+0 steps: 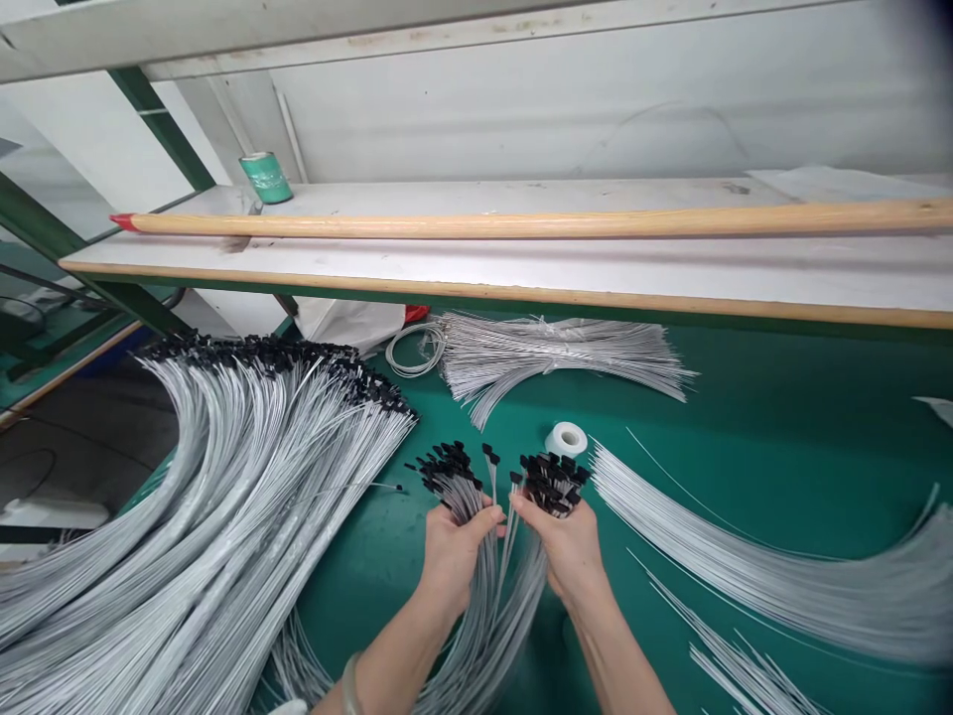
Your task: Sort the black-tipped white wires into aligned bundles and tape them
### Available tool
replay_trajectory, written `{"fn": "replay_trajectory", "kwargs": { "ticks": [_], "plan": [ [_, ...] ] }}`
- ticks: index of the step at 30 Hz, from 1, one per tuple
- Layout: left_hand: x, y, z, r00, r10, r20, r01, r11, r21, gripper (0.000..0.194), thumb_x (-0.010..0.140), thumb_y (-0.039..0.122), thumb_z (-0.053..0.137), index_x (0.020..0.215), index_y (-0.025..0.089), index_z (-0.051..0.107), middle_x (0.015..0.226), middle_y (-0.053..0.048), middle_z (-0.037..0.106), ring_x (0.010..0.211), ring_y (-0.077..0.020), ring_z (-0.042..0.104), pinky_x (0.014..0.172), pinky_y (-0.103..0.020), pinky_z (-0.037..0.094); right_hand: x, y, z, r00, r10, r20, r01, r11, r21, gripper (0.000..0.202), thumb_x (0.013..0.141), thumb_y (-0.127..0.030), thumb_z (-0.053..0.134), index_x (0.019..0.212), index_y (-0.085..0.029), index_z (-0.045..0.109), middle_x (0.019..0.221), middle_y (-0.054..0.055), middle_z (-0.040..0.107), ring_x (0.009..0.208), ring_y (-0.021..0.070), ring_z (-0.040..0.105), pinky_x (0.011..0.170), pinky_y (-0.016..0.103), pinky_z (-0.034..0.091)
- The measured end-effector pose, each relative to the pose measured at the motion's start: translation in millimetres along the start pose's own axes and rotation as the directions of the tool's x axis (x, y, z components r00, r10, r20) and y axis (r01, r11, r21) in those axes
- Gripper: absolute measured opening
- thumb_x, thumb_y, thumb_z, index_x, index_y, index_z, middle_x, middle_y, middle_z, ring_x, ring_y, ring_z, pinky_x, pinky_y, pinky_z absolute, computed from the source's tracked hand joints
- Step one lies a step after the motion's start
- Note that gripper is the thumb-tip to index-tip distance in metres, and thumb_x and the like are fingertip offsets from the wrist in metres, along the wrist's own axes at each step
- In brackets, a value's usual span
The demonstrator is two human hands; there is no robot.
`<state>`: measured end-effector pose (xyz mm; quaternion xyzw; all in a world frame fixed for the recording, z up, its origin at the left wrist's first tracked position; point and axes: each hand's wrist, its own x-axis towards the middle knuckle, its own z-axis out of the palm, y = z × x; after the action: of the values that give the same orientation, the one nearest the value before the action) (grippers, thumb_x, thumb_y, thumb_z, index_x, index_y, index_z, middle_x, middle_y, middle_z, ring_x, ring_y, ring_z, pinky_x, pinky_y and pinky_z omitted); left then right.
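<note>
Wrapped round a bundle of grey cables (451, 477) with black connectors, my left hand (456, 546) is closed near the connector ends. Beside it, my right hand (564, 536) grips a second bundle of cables (551, 485), also tipped with black connectors. A few single cables stand up between the two thumbs. Below the hands, both bundles hang together toward the front edge of the view. Just behind my right hand, a roll of white tape (567, 439) lies on the green table (781, 417).
A large pile of connector-tipped cables (245, 516) covers the left side. Loose cables (766, 576) lie at right, and a tied bundle (558, 353) at the back beside a coiled cable (414, 355). Above runs a shelf (447, 263) with a wooden pole (521, 223) and a green roll (266, 179).
</note>
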<state>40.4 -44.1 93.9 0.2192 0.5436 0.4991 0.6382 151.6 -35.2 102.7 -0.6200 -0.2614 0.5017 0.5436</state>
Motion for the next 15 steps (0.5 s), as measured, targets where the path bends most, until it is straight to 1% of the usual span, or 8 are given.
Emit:
{"fn": "replay_trajectory", "kwargs": {
  "ticks": [2, 3, 5, 7, 8, 11, 13, 15],
  "plan": [
    [-0.6, 0.9, -0.1, 1.000, -0.010, 0.020, 0.010, 1.000, -0.010, 0.023, 0.054, 0.027, 0.074, 0.067, 0.012, 0.063, 0.061, -0.003, 0.064, 0.055, -0.0152, 0.060, 0.060, -0.028, 0.049, 1.2, 0.4, -2.3, 0.999, -0.002, 0.053, 0.000, 0.999, 0.040, 0.027, 0.048, -0.026, 0.076, 0.069, -0.015, 0.063, 0.070, 0.006, 0.066, 0.069, 0.0226, 0.060, 0.062, 0.034, 0.047],
    [-0.8, 1.3, 0.0, 0.999, -0.018, 0.027, 0.018, 1.000, -0.013, 0.023, 0.054, 0.027, 0.074, 0.066, 0.012, 0.062, 0.061, -0.003, 0.064, 0.055, -0.0154, 0.060, 0.060, -0.028, 0.049, 1.7, 0.4, -3.3, 0.996, -0.004, 0.091, -0.001, 0.998, 0.058, 0.026, 0.050, -0.027, 0.076, 0.068, -0.015, 0.062, 0.067, 0.005, 0.065, 0.067, 0.0219, 0.060, 0.062, 0.034, 0.046],
    [-1.0, 1.6, 0.4, 0.999, -0.031, 0.036, 0.031, 0.999, -0.014, 0.022, 0.055, 0.027, 0.074, 0.066, 0.011, 0.062, 0.061, -0.003, 0.064, 0.056, -0.0156, 0.060, 0.060, -0.029, 0.049, 2.1, -0.4, -4.0, 0.984, -0.019, 0.178, 0.004, 0.996, 0.084, 0.020, 0.056, -0.030, 0.073, 0.063, -0.016, 0.060, 0.054, 0.001, 0.059, 0.056, 0.0177, 0.056, 0.058, 0.032, 0.045],
    [-1.4, 1.5, 1.6, 0.999, -0.030, 0.045, 0.030, 0.999, -0.013, 0.021, 0.056, 0.027, 0.073, 0.066, 0.011, 0.062, 0.060, -0.003, 0.063, 0.056, -0.0154, 0.060, 0.060, -0.029, 0.049, 1.3, -2.0, -2.6, 0.975, -0.040, 0.220, 0.023, 0.997, 0.079, 0.020, 0.060, -0.032, 0.070, 0.061, -0.016, 0.059, 0.044, -0.002, 0.051, 0.046, 0.0134, 0.049, 0.051, 0.029, 0.042],
    [-1.8, 1.3, 2.4, 0.998, -0.023, 0.060, 0.023, 1.000, -0.011, 0.021, 0.056, 0.026, 0.073, 0.066, 0.011, 0.063, 0.060, -0.004, 0.063, 0.056, -0.0152, 0.059, 0.060, -0.029, 0.049, 0.7, -2.8, -1.1, 0.975, -0.042, 0.219, 0.027, 0.997, 0.068, 0.020, 0.058, -0.032, 0.071, 0.063, -0.016, 0.060, 0.044, -0.003, 0.050, 0.044, 0.0127, 0.047, 0.048, 0.028, 0.040],
    [-3.9, 1.2, 4.7, 0.993, -0.016, 0.120, 0.018, 1.000, -0.015, 0.020, 0.057, 0.025, 0.072, 0.068, 0.009, 0.065, 0.063, -0.006, 0.064, 0.059, -0.0152, 0.059, 0.060, -0.028, 0.048, -1.2, -4.4, 4.5, 0.982, 0.025, 0.188, -0.031, 0.999, 0.027, 0.030, 0.049, -0.029, 0.077, 0.071, -0.014, 0.062, 0.060, 0.003, 0.061, 0.048, 0.0144, 0.050, 0.042, 0.026, 0.038],
    [-5.3, 1.6, 4.2, 0.987, -0.027, 0.157, 0.032, 0.999, -0.033, 0.022, 0.058, 0.026, 0.072, 0.071, 0.009, 0.067, 0.065, -0.006, 0.065, 0.061, -0.0157, 0.059, 0.062, -0.029, 0.048, -0.9, -4.0, 5.9, 0.981, 0.072, 0.182, -0.075, 0.997, 0.009, 0.028, 0.048, -0.028, 0.077, 0.068, -0.014, 0.062, 0.062, 0.004, 0.062, 0.047, 0.0142, 0.050, 0.040, 0.026, 0.038],
    [-6.1, 2.3, 0.9, 0.984, -0.040, 0.175, 0.049, 0.998, -0.047, 0.022, 0.059, 0.028, 0.071, 0.072, 0.011, 0.067, 0.069, -0.007, 0.066, 0.065, -0.0170, 0.060, 0.063, -0.030, 0.048, 1.0, -2.2, 3.8, 0.984, 0.074, 0.161, -0.077, 0.997, 0.008, 0.025, 0.050, -0.028, 0.077, 0.064, -0.015, 0.061, 0.059, 0.002, 0.061, 0.048, 0.0143, 0.050, 0.043, 0.027, 0.040]
  ]
}}
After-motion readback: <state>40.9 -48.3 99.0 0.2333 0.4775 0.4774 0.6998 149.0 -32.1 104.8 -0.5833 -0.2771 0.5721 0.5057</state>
